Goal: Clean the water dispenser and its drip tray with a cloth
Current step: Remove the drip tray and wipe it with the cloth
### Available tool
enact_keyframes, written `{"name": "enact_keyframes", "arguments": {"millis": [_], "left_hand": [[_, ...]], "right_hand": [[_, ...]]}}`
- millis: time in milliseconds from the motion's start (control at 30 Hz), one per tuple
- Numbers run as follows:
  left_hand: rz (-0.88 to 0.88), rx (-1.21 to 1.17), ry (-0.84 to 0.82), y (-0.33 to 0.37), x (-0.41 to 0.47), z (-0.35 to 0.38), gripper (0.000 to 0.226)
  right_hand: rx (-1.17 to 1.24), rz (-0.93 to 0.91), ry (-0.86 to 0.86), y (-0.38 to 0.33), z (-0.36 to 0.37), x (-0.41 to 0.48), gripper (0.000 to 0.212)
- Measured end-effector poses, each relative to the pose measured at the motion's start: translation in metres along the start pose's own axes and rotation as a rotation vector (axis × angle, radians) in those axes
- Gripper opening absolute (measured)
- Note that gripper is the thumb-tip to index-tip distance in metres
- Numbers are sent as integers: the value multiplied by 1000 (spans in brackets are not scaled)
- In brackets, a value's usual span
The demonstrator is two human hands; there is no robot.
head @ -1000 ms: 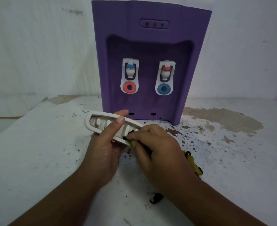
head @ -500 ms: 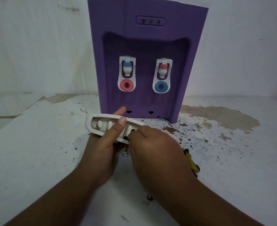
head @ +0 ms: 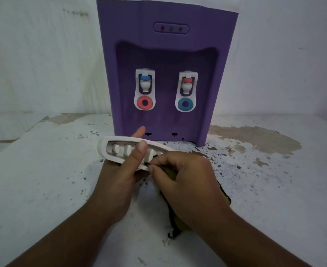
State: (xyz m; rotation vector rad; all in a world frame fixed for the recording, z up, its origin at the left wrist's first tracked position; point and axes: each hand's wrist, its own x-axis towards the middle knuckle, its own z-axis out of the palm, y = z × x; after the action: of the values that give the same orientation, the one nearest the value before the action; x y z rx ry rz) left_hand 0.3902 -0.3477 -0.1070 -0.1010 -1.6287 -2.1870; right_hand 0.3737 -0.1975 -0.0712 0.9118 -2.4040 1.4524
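A purple water dispenser point(head: 164, 54) with two white taps stands upright at the back of the table. In front of it my left hand point(head: 120, 176) holds the white drip tray point(head: 118, 149) tilted up, its ribbed underside facing me, thumb across its middle. My right hand point(head: 184, 180) is closed on a yellow cloth with a dark edge point(head: 224, 195) and presses a fold of it against the tray's lower rim on the right. Most of the cloth is hidden under my right hand and wrist; a tail hangs below.
The white painted table point(head: 43, 189) is worn, with brown bare patches at the right rear point(head: 255, 139) and dark flecks around the dispenser's base. A pale wall stands close behind. The table's left edge runs diagonally at far left.
My right hand has shifted slightly left along the tray's rim with the cloth. The left hand keeps its grip on the tray, and the view has tilted a little.
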Motion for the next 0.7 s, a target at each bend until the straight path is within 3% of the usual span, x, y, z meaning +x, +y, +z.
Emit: {"name": "enact_keyframes", "arguments": {"millis": [100, 367, 500, 633, 700], "left_hand": [[-3, -2, 16, 0, 1, -2, 66], [-13, -49, 89, -1, 4, -7, 55], [-8, -52, 87, 0, 4, -6, 55], [8, -20, 63, -1, 2, -4, 56], [14, -14, 57, -2, 1, -2, 55]], "right_hand": [[-170, -12, -20, 1, -4, -1, 10], [-283, 17, -17, 9, -18, 4, 8], [-395, -45, -89, 2, -17, 1, 11], [-479, -165, -11, -8, -19, 3, 16], [-513, -149, -55, -8, -16, 4, 21]]}}
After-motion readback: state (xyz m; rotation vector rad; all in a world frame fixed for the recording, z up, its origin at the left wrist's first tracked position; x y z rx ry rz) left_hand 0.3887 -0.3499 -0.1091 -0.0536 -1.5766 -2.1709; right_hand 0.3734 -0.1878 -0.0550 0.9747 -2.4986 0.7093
